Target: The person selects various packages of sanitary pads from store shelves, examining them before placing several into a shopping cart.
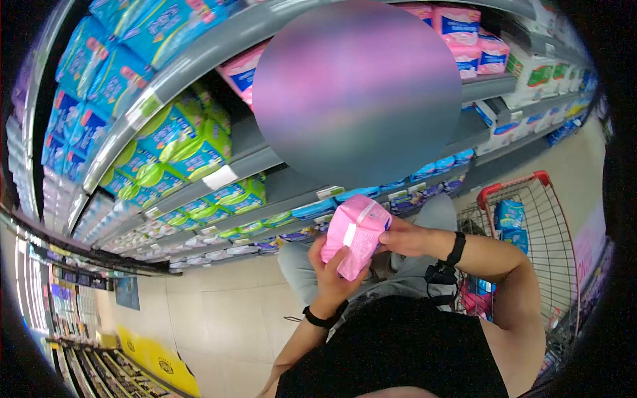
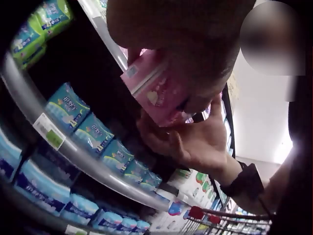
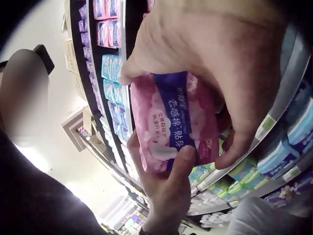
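Both hands hold one pink package (image 1: 358,232) in front of the body. The left hand (image 1: 335,275) grips its lower left side, thumb on the near face. On the other side, the right hand (image 1: 411,239) pinches the package's right edge. In the right wrist view the package (image 3: 172,122) shows a dark blue band with white print; the right hand (image 3: 210,58) spans it from above and the left hand (image 3: 168,196) has its thumb on the front. The left wrist view shows the package (image 2: 156,93) between the left hand (image 2: 181,29) and the right hand (image 2: 200,142).
Shelves (image 1: 245,166) of blue, green and pink packages curve ahead and to the left. A wire shopping cart (image 1: 541,232) with a red-cornered rim and some packages in it stands at the right. A yellow sign (image 1: 159,358) is at the lower left.
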`<action>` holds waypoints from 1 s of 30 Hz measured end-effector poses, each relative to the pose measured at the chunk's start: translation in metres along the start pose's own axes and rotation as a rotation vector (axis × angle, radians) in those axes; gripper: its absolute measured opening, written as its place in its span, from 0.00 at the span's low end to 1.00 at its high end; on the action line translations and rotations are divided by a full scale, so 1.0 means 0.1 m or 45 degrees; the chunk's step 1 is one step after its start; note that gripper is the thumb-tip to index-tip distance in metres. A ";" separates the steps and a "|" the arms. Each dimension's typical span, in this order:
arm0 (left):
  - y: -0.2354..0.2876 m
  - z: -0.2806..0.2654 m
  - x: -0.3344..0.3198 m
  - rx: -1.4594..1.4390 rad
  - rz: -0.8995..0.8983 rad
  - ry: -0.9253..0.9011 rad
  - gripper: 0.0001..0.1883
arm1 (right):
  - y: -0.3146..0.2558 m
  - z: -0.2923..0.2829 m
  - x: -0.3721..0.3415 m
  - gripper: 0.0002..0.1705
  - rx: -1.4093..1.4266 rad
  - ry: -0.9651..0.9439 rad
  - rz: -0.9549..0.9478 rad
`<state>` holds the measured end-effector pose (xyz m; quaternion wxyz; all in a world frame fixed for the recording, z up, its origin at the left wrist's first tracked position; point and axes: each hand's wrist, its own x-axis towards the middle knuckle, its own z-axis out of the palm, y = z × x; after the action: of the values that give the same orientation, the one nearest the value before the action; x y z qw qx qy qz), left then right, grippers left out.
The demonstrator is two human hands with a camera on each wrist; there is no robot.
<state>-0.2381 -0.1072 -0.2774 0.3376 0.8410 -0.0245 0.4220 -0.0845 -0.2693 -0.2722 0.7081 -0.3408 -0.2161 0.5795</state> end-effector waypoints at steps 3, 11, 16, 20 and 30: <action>-0.09 0.00 0.08 0.098 0.263 -0.196 0.37 | -0.06 -0.06 -0.22 0.45 -0.031 -0.018 -0.083; 0.07 0.21 0.35 0.359 0.681 -0.547 0.20 | -0.28 -0.20 -0.47 0.42 -0.009 0.223 -0.145; 0.11 0.28 0.39 0.283 0.657 -0.406 0.19 | -0.30 -0.42 -0.45 0.41 -0.420 0.078 -0.317; 0.23 0.27 0.42 -0.083 0.008 -0.067 0.29 | -0.39 -0.39 -0.44 0.39 -0.063 -0.079 -0.203; -0.06 0.43 0.06 -1.563 -1.178 0.037 0.34 | -0.33 -0.41 -0.41 0.58 -0.686 -0.094 -0.192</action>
<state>-0.2027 -0.1261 -0.2939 0.8864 0.4218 0.1044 0.1596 -0.0431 -0.3219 -0.2719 0.6247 -0.4785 -0.4125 0.4589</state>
